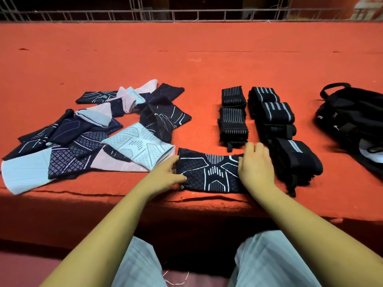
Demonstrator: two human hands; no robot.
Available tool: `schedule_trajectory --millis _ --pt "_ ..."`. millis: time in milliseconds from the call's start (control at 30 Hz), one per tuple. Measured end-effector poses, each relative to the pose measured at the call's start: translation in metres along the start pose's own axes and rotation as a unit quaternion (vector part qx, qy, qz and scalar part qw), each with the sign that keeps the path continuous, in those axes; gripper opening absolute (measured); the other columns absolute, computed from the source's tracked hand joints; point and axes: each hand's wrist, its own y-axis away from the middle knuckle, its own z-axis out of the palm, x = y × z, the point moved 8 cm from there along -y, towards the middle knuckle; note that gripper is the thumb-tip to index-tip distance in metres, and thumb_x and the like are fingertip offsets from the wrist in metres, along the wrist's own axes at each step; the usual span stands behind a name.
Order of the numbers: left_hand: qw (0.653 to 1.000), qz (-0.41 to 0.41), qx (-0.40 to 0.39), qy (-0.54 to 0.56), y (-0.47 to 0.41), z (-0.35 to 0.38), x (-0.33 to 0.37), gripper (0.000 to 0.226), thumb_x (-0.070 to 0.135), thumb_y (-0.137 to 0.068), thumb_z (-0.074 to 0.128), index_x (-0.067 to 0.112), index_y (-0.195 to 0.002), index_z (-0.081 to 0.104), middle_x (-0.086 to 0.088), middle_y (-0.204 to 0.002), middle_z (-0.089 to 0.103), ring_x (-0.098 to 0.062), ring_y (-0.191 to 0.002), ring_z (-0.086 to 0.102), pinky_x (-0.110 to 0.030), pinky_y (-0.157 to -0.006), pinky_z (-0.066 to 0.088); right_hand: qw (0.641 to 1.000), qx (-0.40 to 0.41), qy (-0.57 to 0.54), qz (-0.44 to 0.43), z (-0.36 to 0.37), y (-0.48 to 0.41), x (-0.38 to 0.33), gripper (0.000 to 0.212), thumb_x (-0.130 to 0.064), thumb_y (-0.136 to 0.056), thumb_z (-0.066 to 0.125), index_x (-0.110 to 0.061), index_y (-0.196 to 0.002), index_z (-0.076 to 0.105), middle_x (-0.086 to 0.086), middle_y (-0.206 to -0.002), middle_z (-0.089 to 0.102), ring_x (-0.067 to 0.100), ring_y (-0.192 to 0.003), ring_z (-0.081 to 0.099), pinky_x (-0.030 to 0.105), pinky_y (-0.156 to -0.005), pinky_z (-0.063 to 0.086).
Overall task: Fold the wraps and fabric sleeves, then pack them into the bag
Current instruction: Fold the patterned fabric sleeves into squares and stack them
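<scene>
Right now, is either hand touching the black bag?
No: the left hand and right hand both hold the dark patterned sleeve, and the bag lies apart to the right.

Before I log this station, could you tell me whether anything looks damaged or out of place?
The red cover looks split along its front edge, just below the dark sleeve that the left hand and right hand hold. The loose sleeves at the left lie in a jumbled heap, unfolded.
</scene>
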Motion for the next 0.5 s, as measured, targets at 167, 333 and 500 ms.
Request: schedule_trajectory --millis 167,333,500 --pt "0.996 0.05 0.064 -0.046 0.004 -0.002 0.007 0.061 0.008 -0.075 0.072 0.023 -0.121 0.035 -0.013 -0.107 0.061 -0.016 -0.081 0.065 -0.044 -0.077 0.057 0.952 -0.126 -0.147 -0.239 0.02 0.031 -0.072 0.046 -0.036 -0.098 0.048 -0.013 -0.137 0.054 0.01 -0.147 0.049 0.027 -0.136 0.043 0.039 -0.115 0.029" --pt "0.925 0.184 0.146 -0.298 0.025 -0.006 0.022 0.033 0.018 -0.081 0.078 0.028 -0.1 0.052 0.0 -0.107 0.04 -0.008 -0.091 0.051 -0.024 -0.093 0.044 0.948 -0.195 -0.076 -0.241 0.054 0.042 -0.067 0.056 -0.053 -0.101 0.026 -0.031 -0.152 0.031 -0.006 -0.164 0.018 0.011 -0.151 0.011 0.036 -0.123 0.002" --pt "0.896 0.17 0.209 -0.353 0.037 -0.004 0.012 0.036 0.049 -0.076 0.07 0.02 -0.077 0.049 0.002 -0.091 0.04 -0.018 -0.087 0.045 -0.029 -0.083 0.041 0.951 -0.185 -0.089 -0.232 0.051 0.042 -0.068 0.052 -0.048 -0.103 0.034 -0.031 -0.152 0.032 -0.007 -0.163 0.019 0.009 -0.151 0.011 0.036 -0.124 0.002"
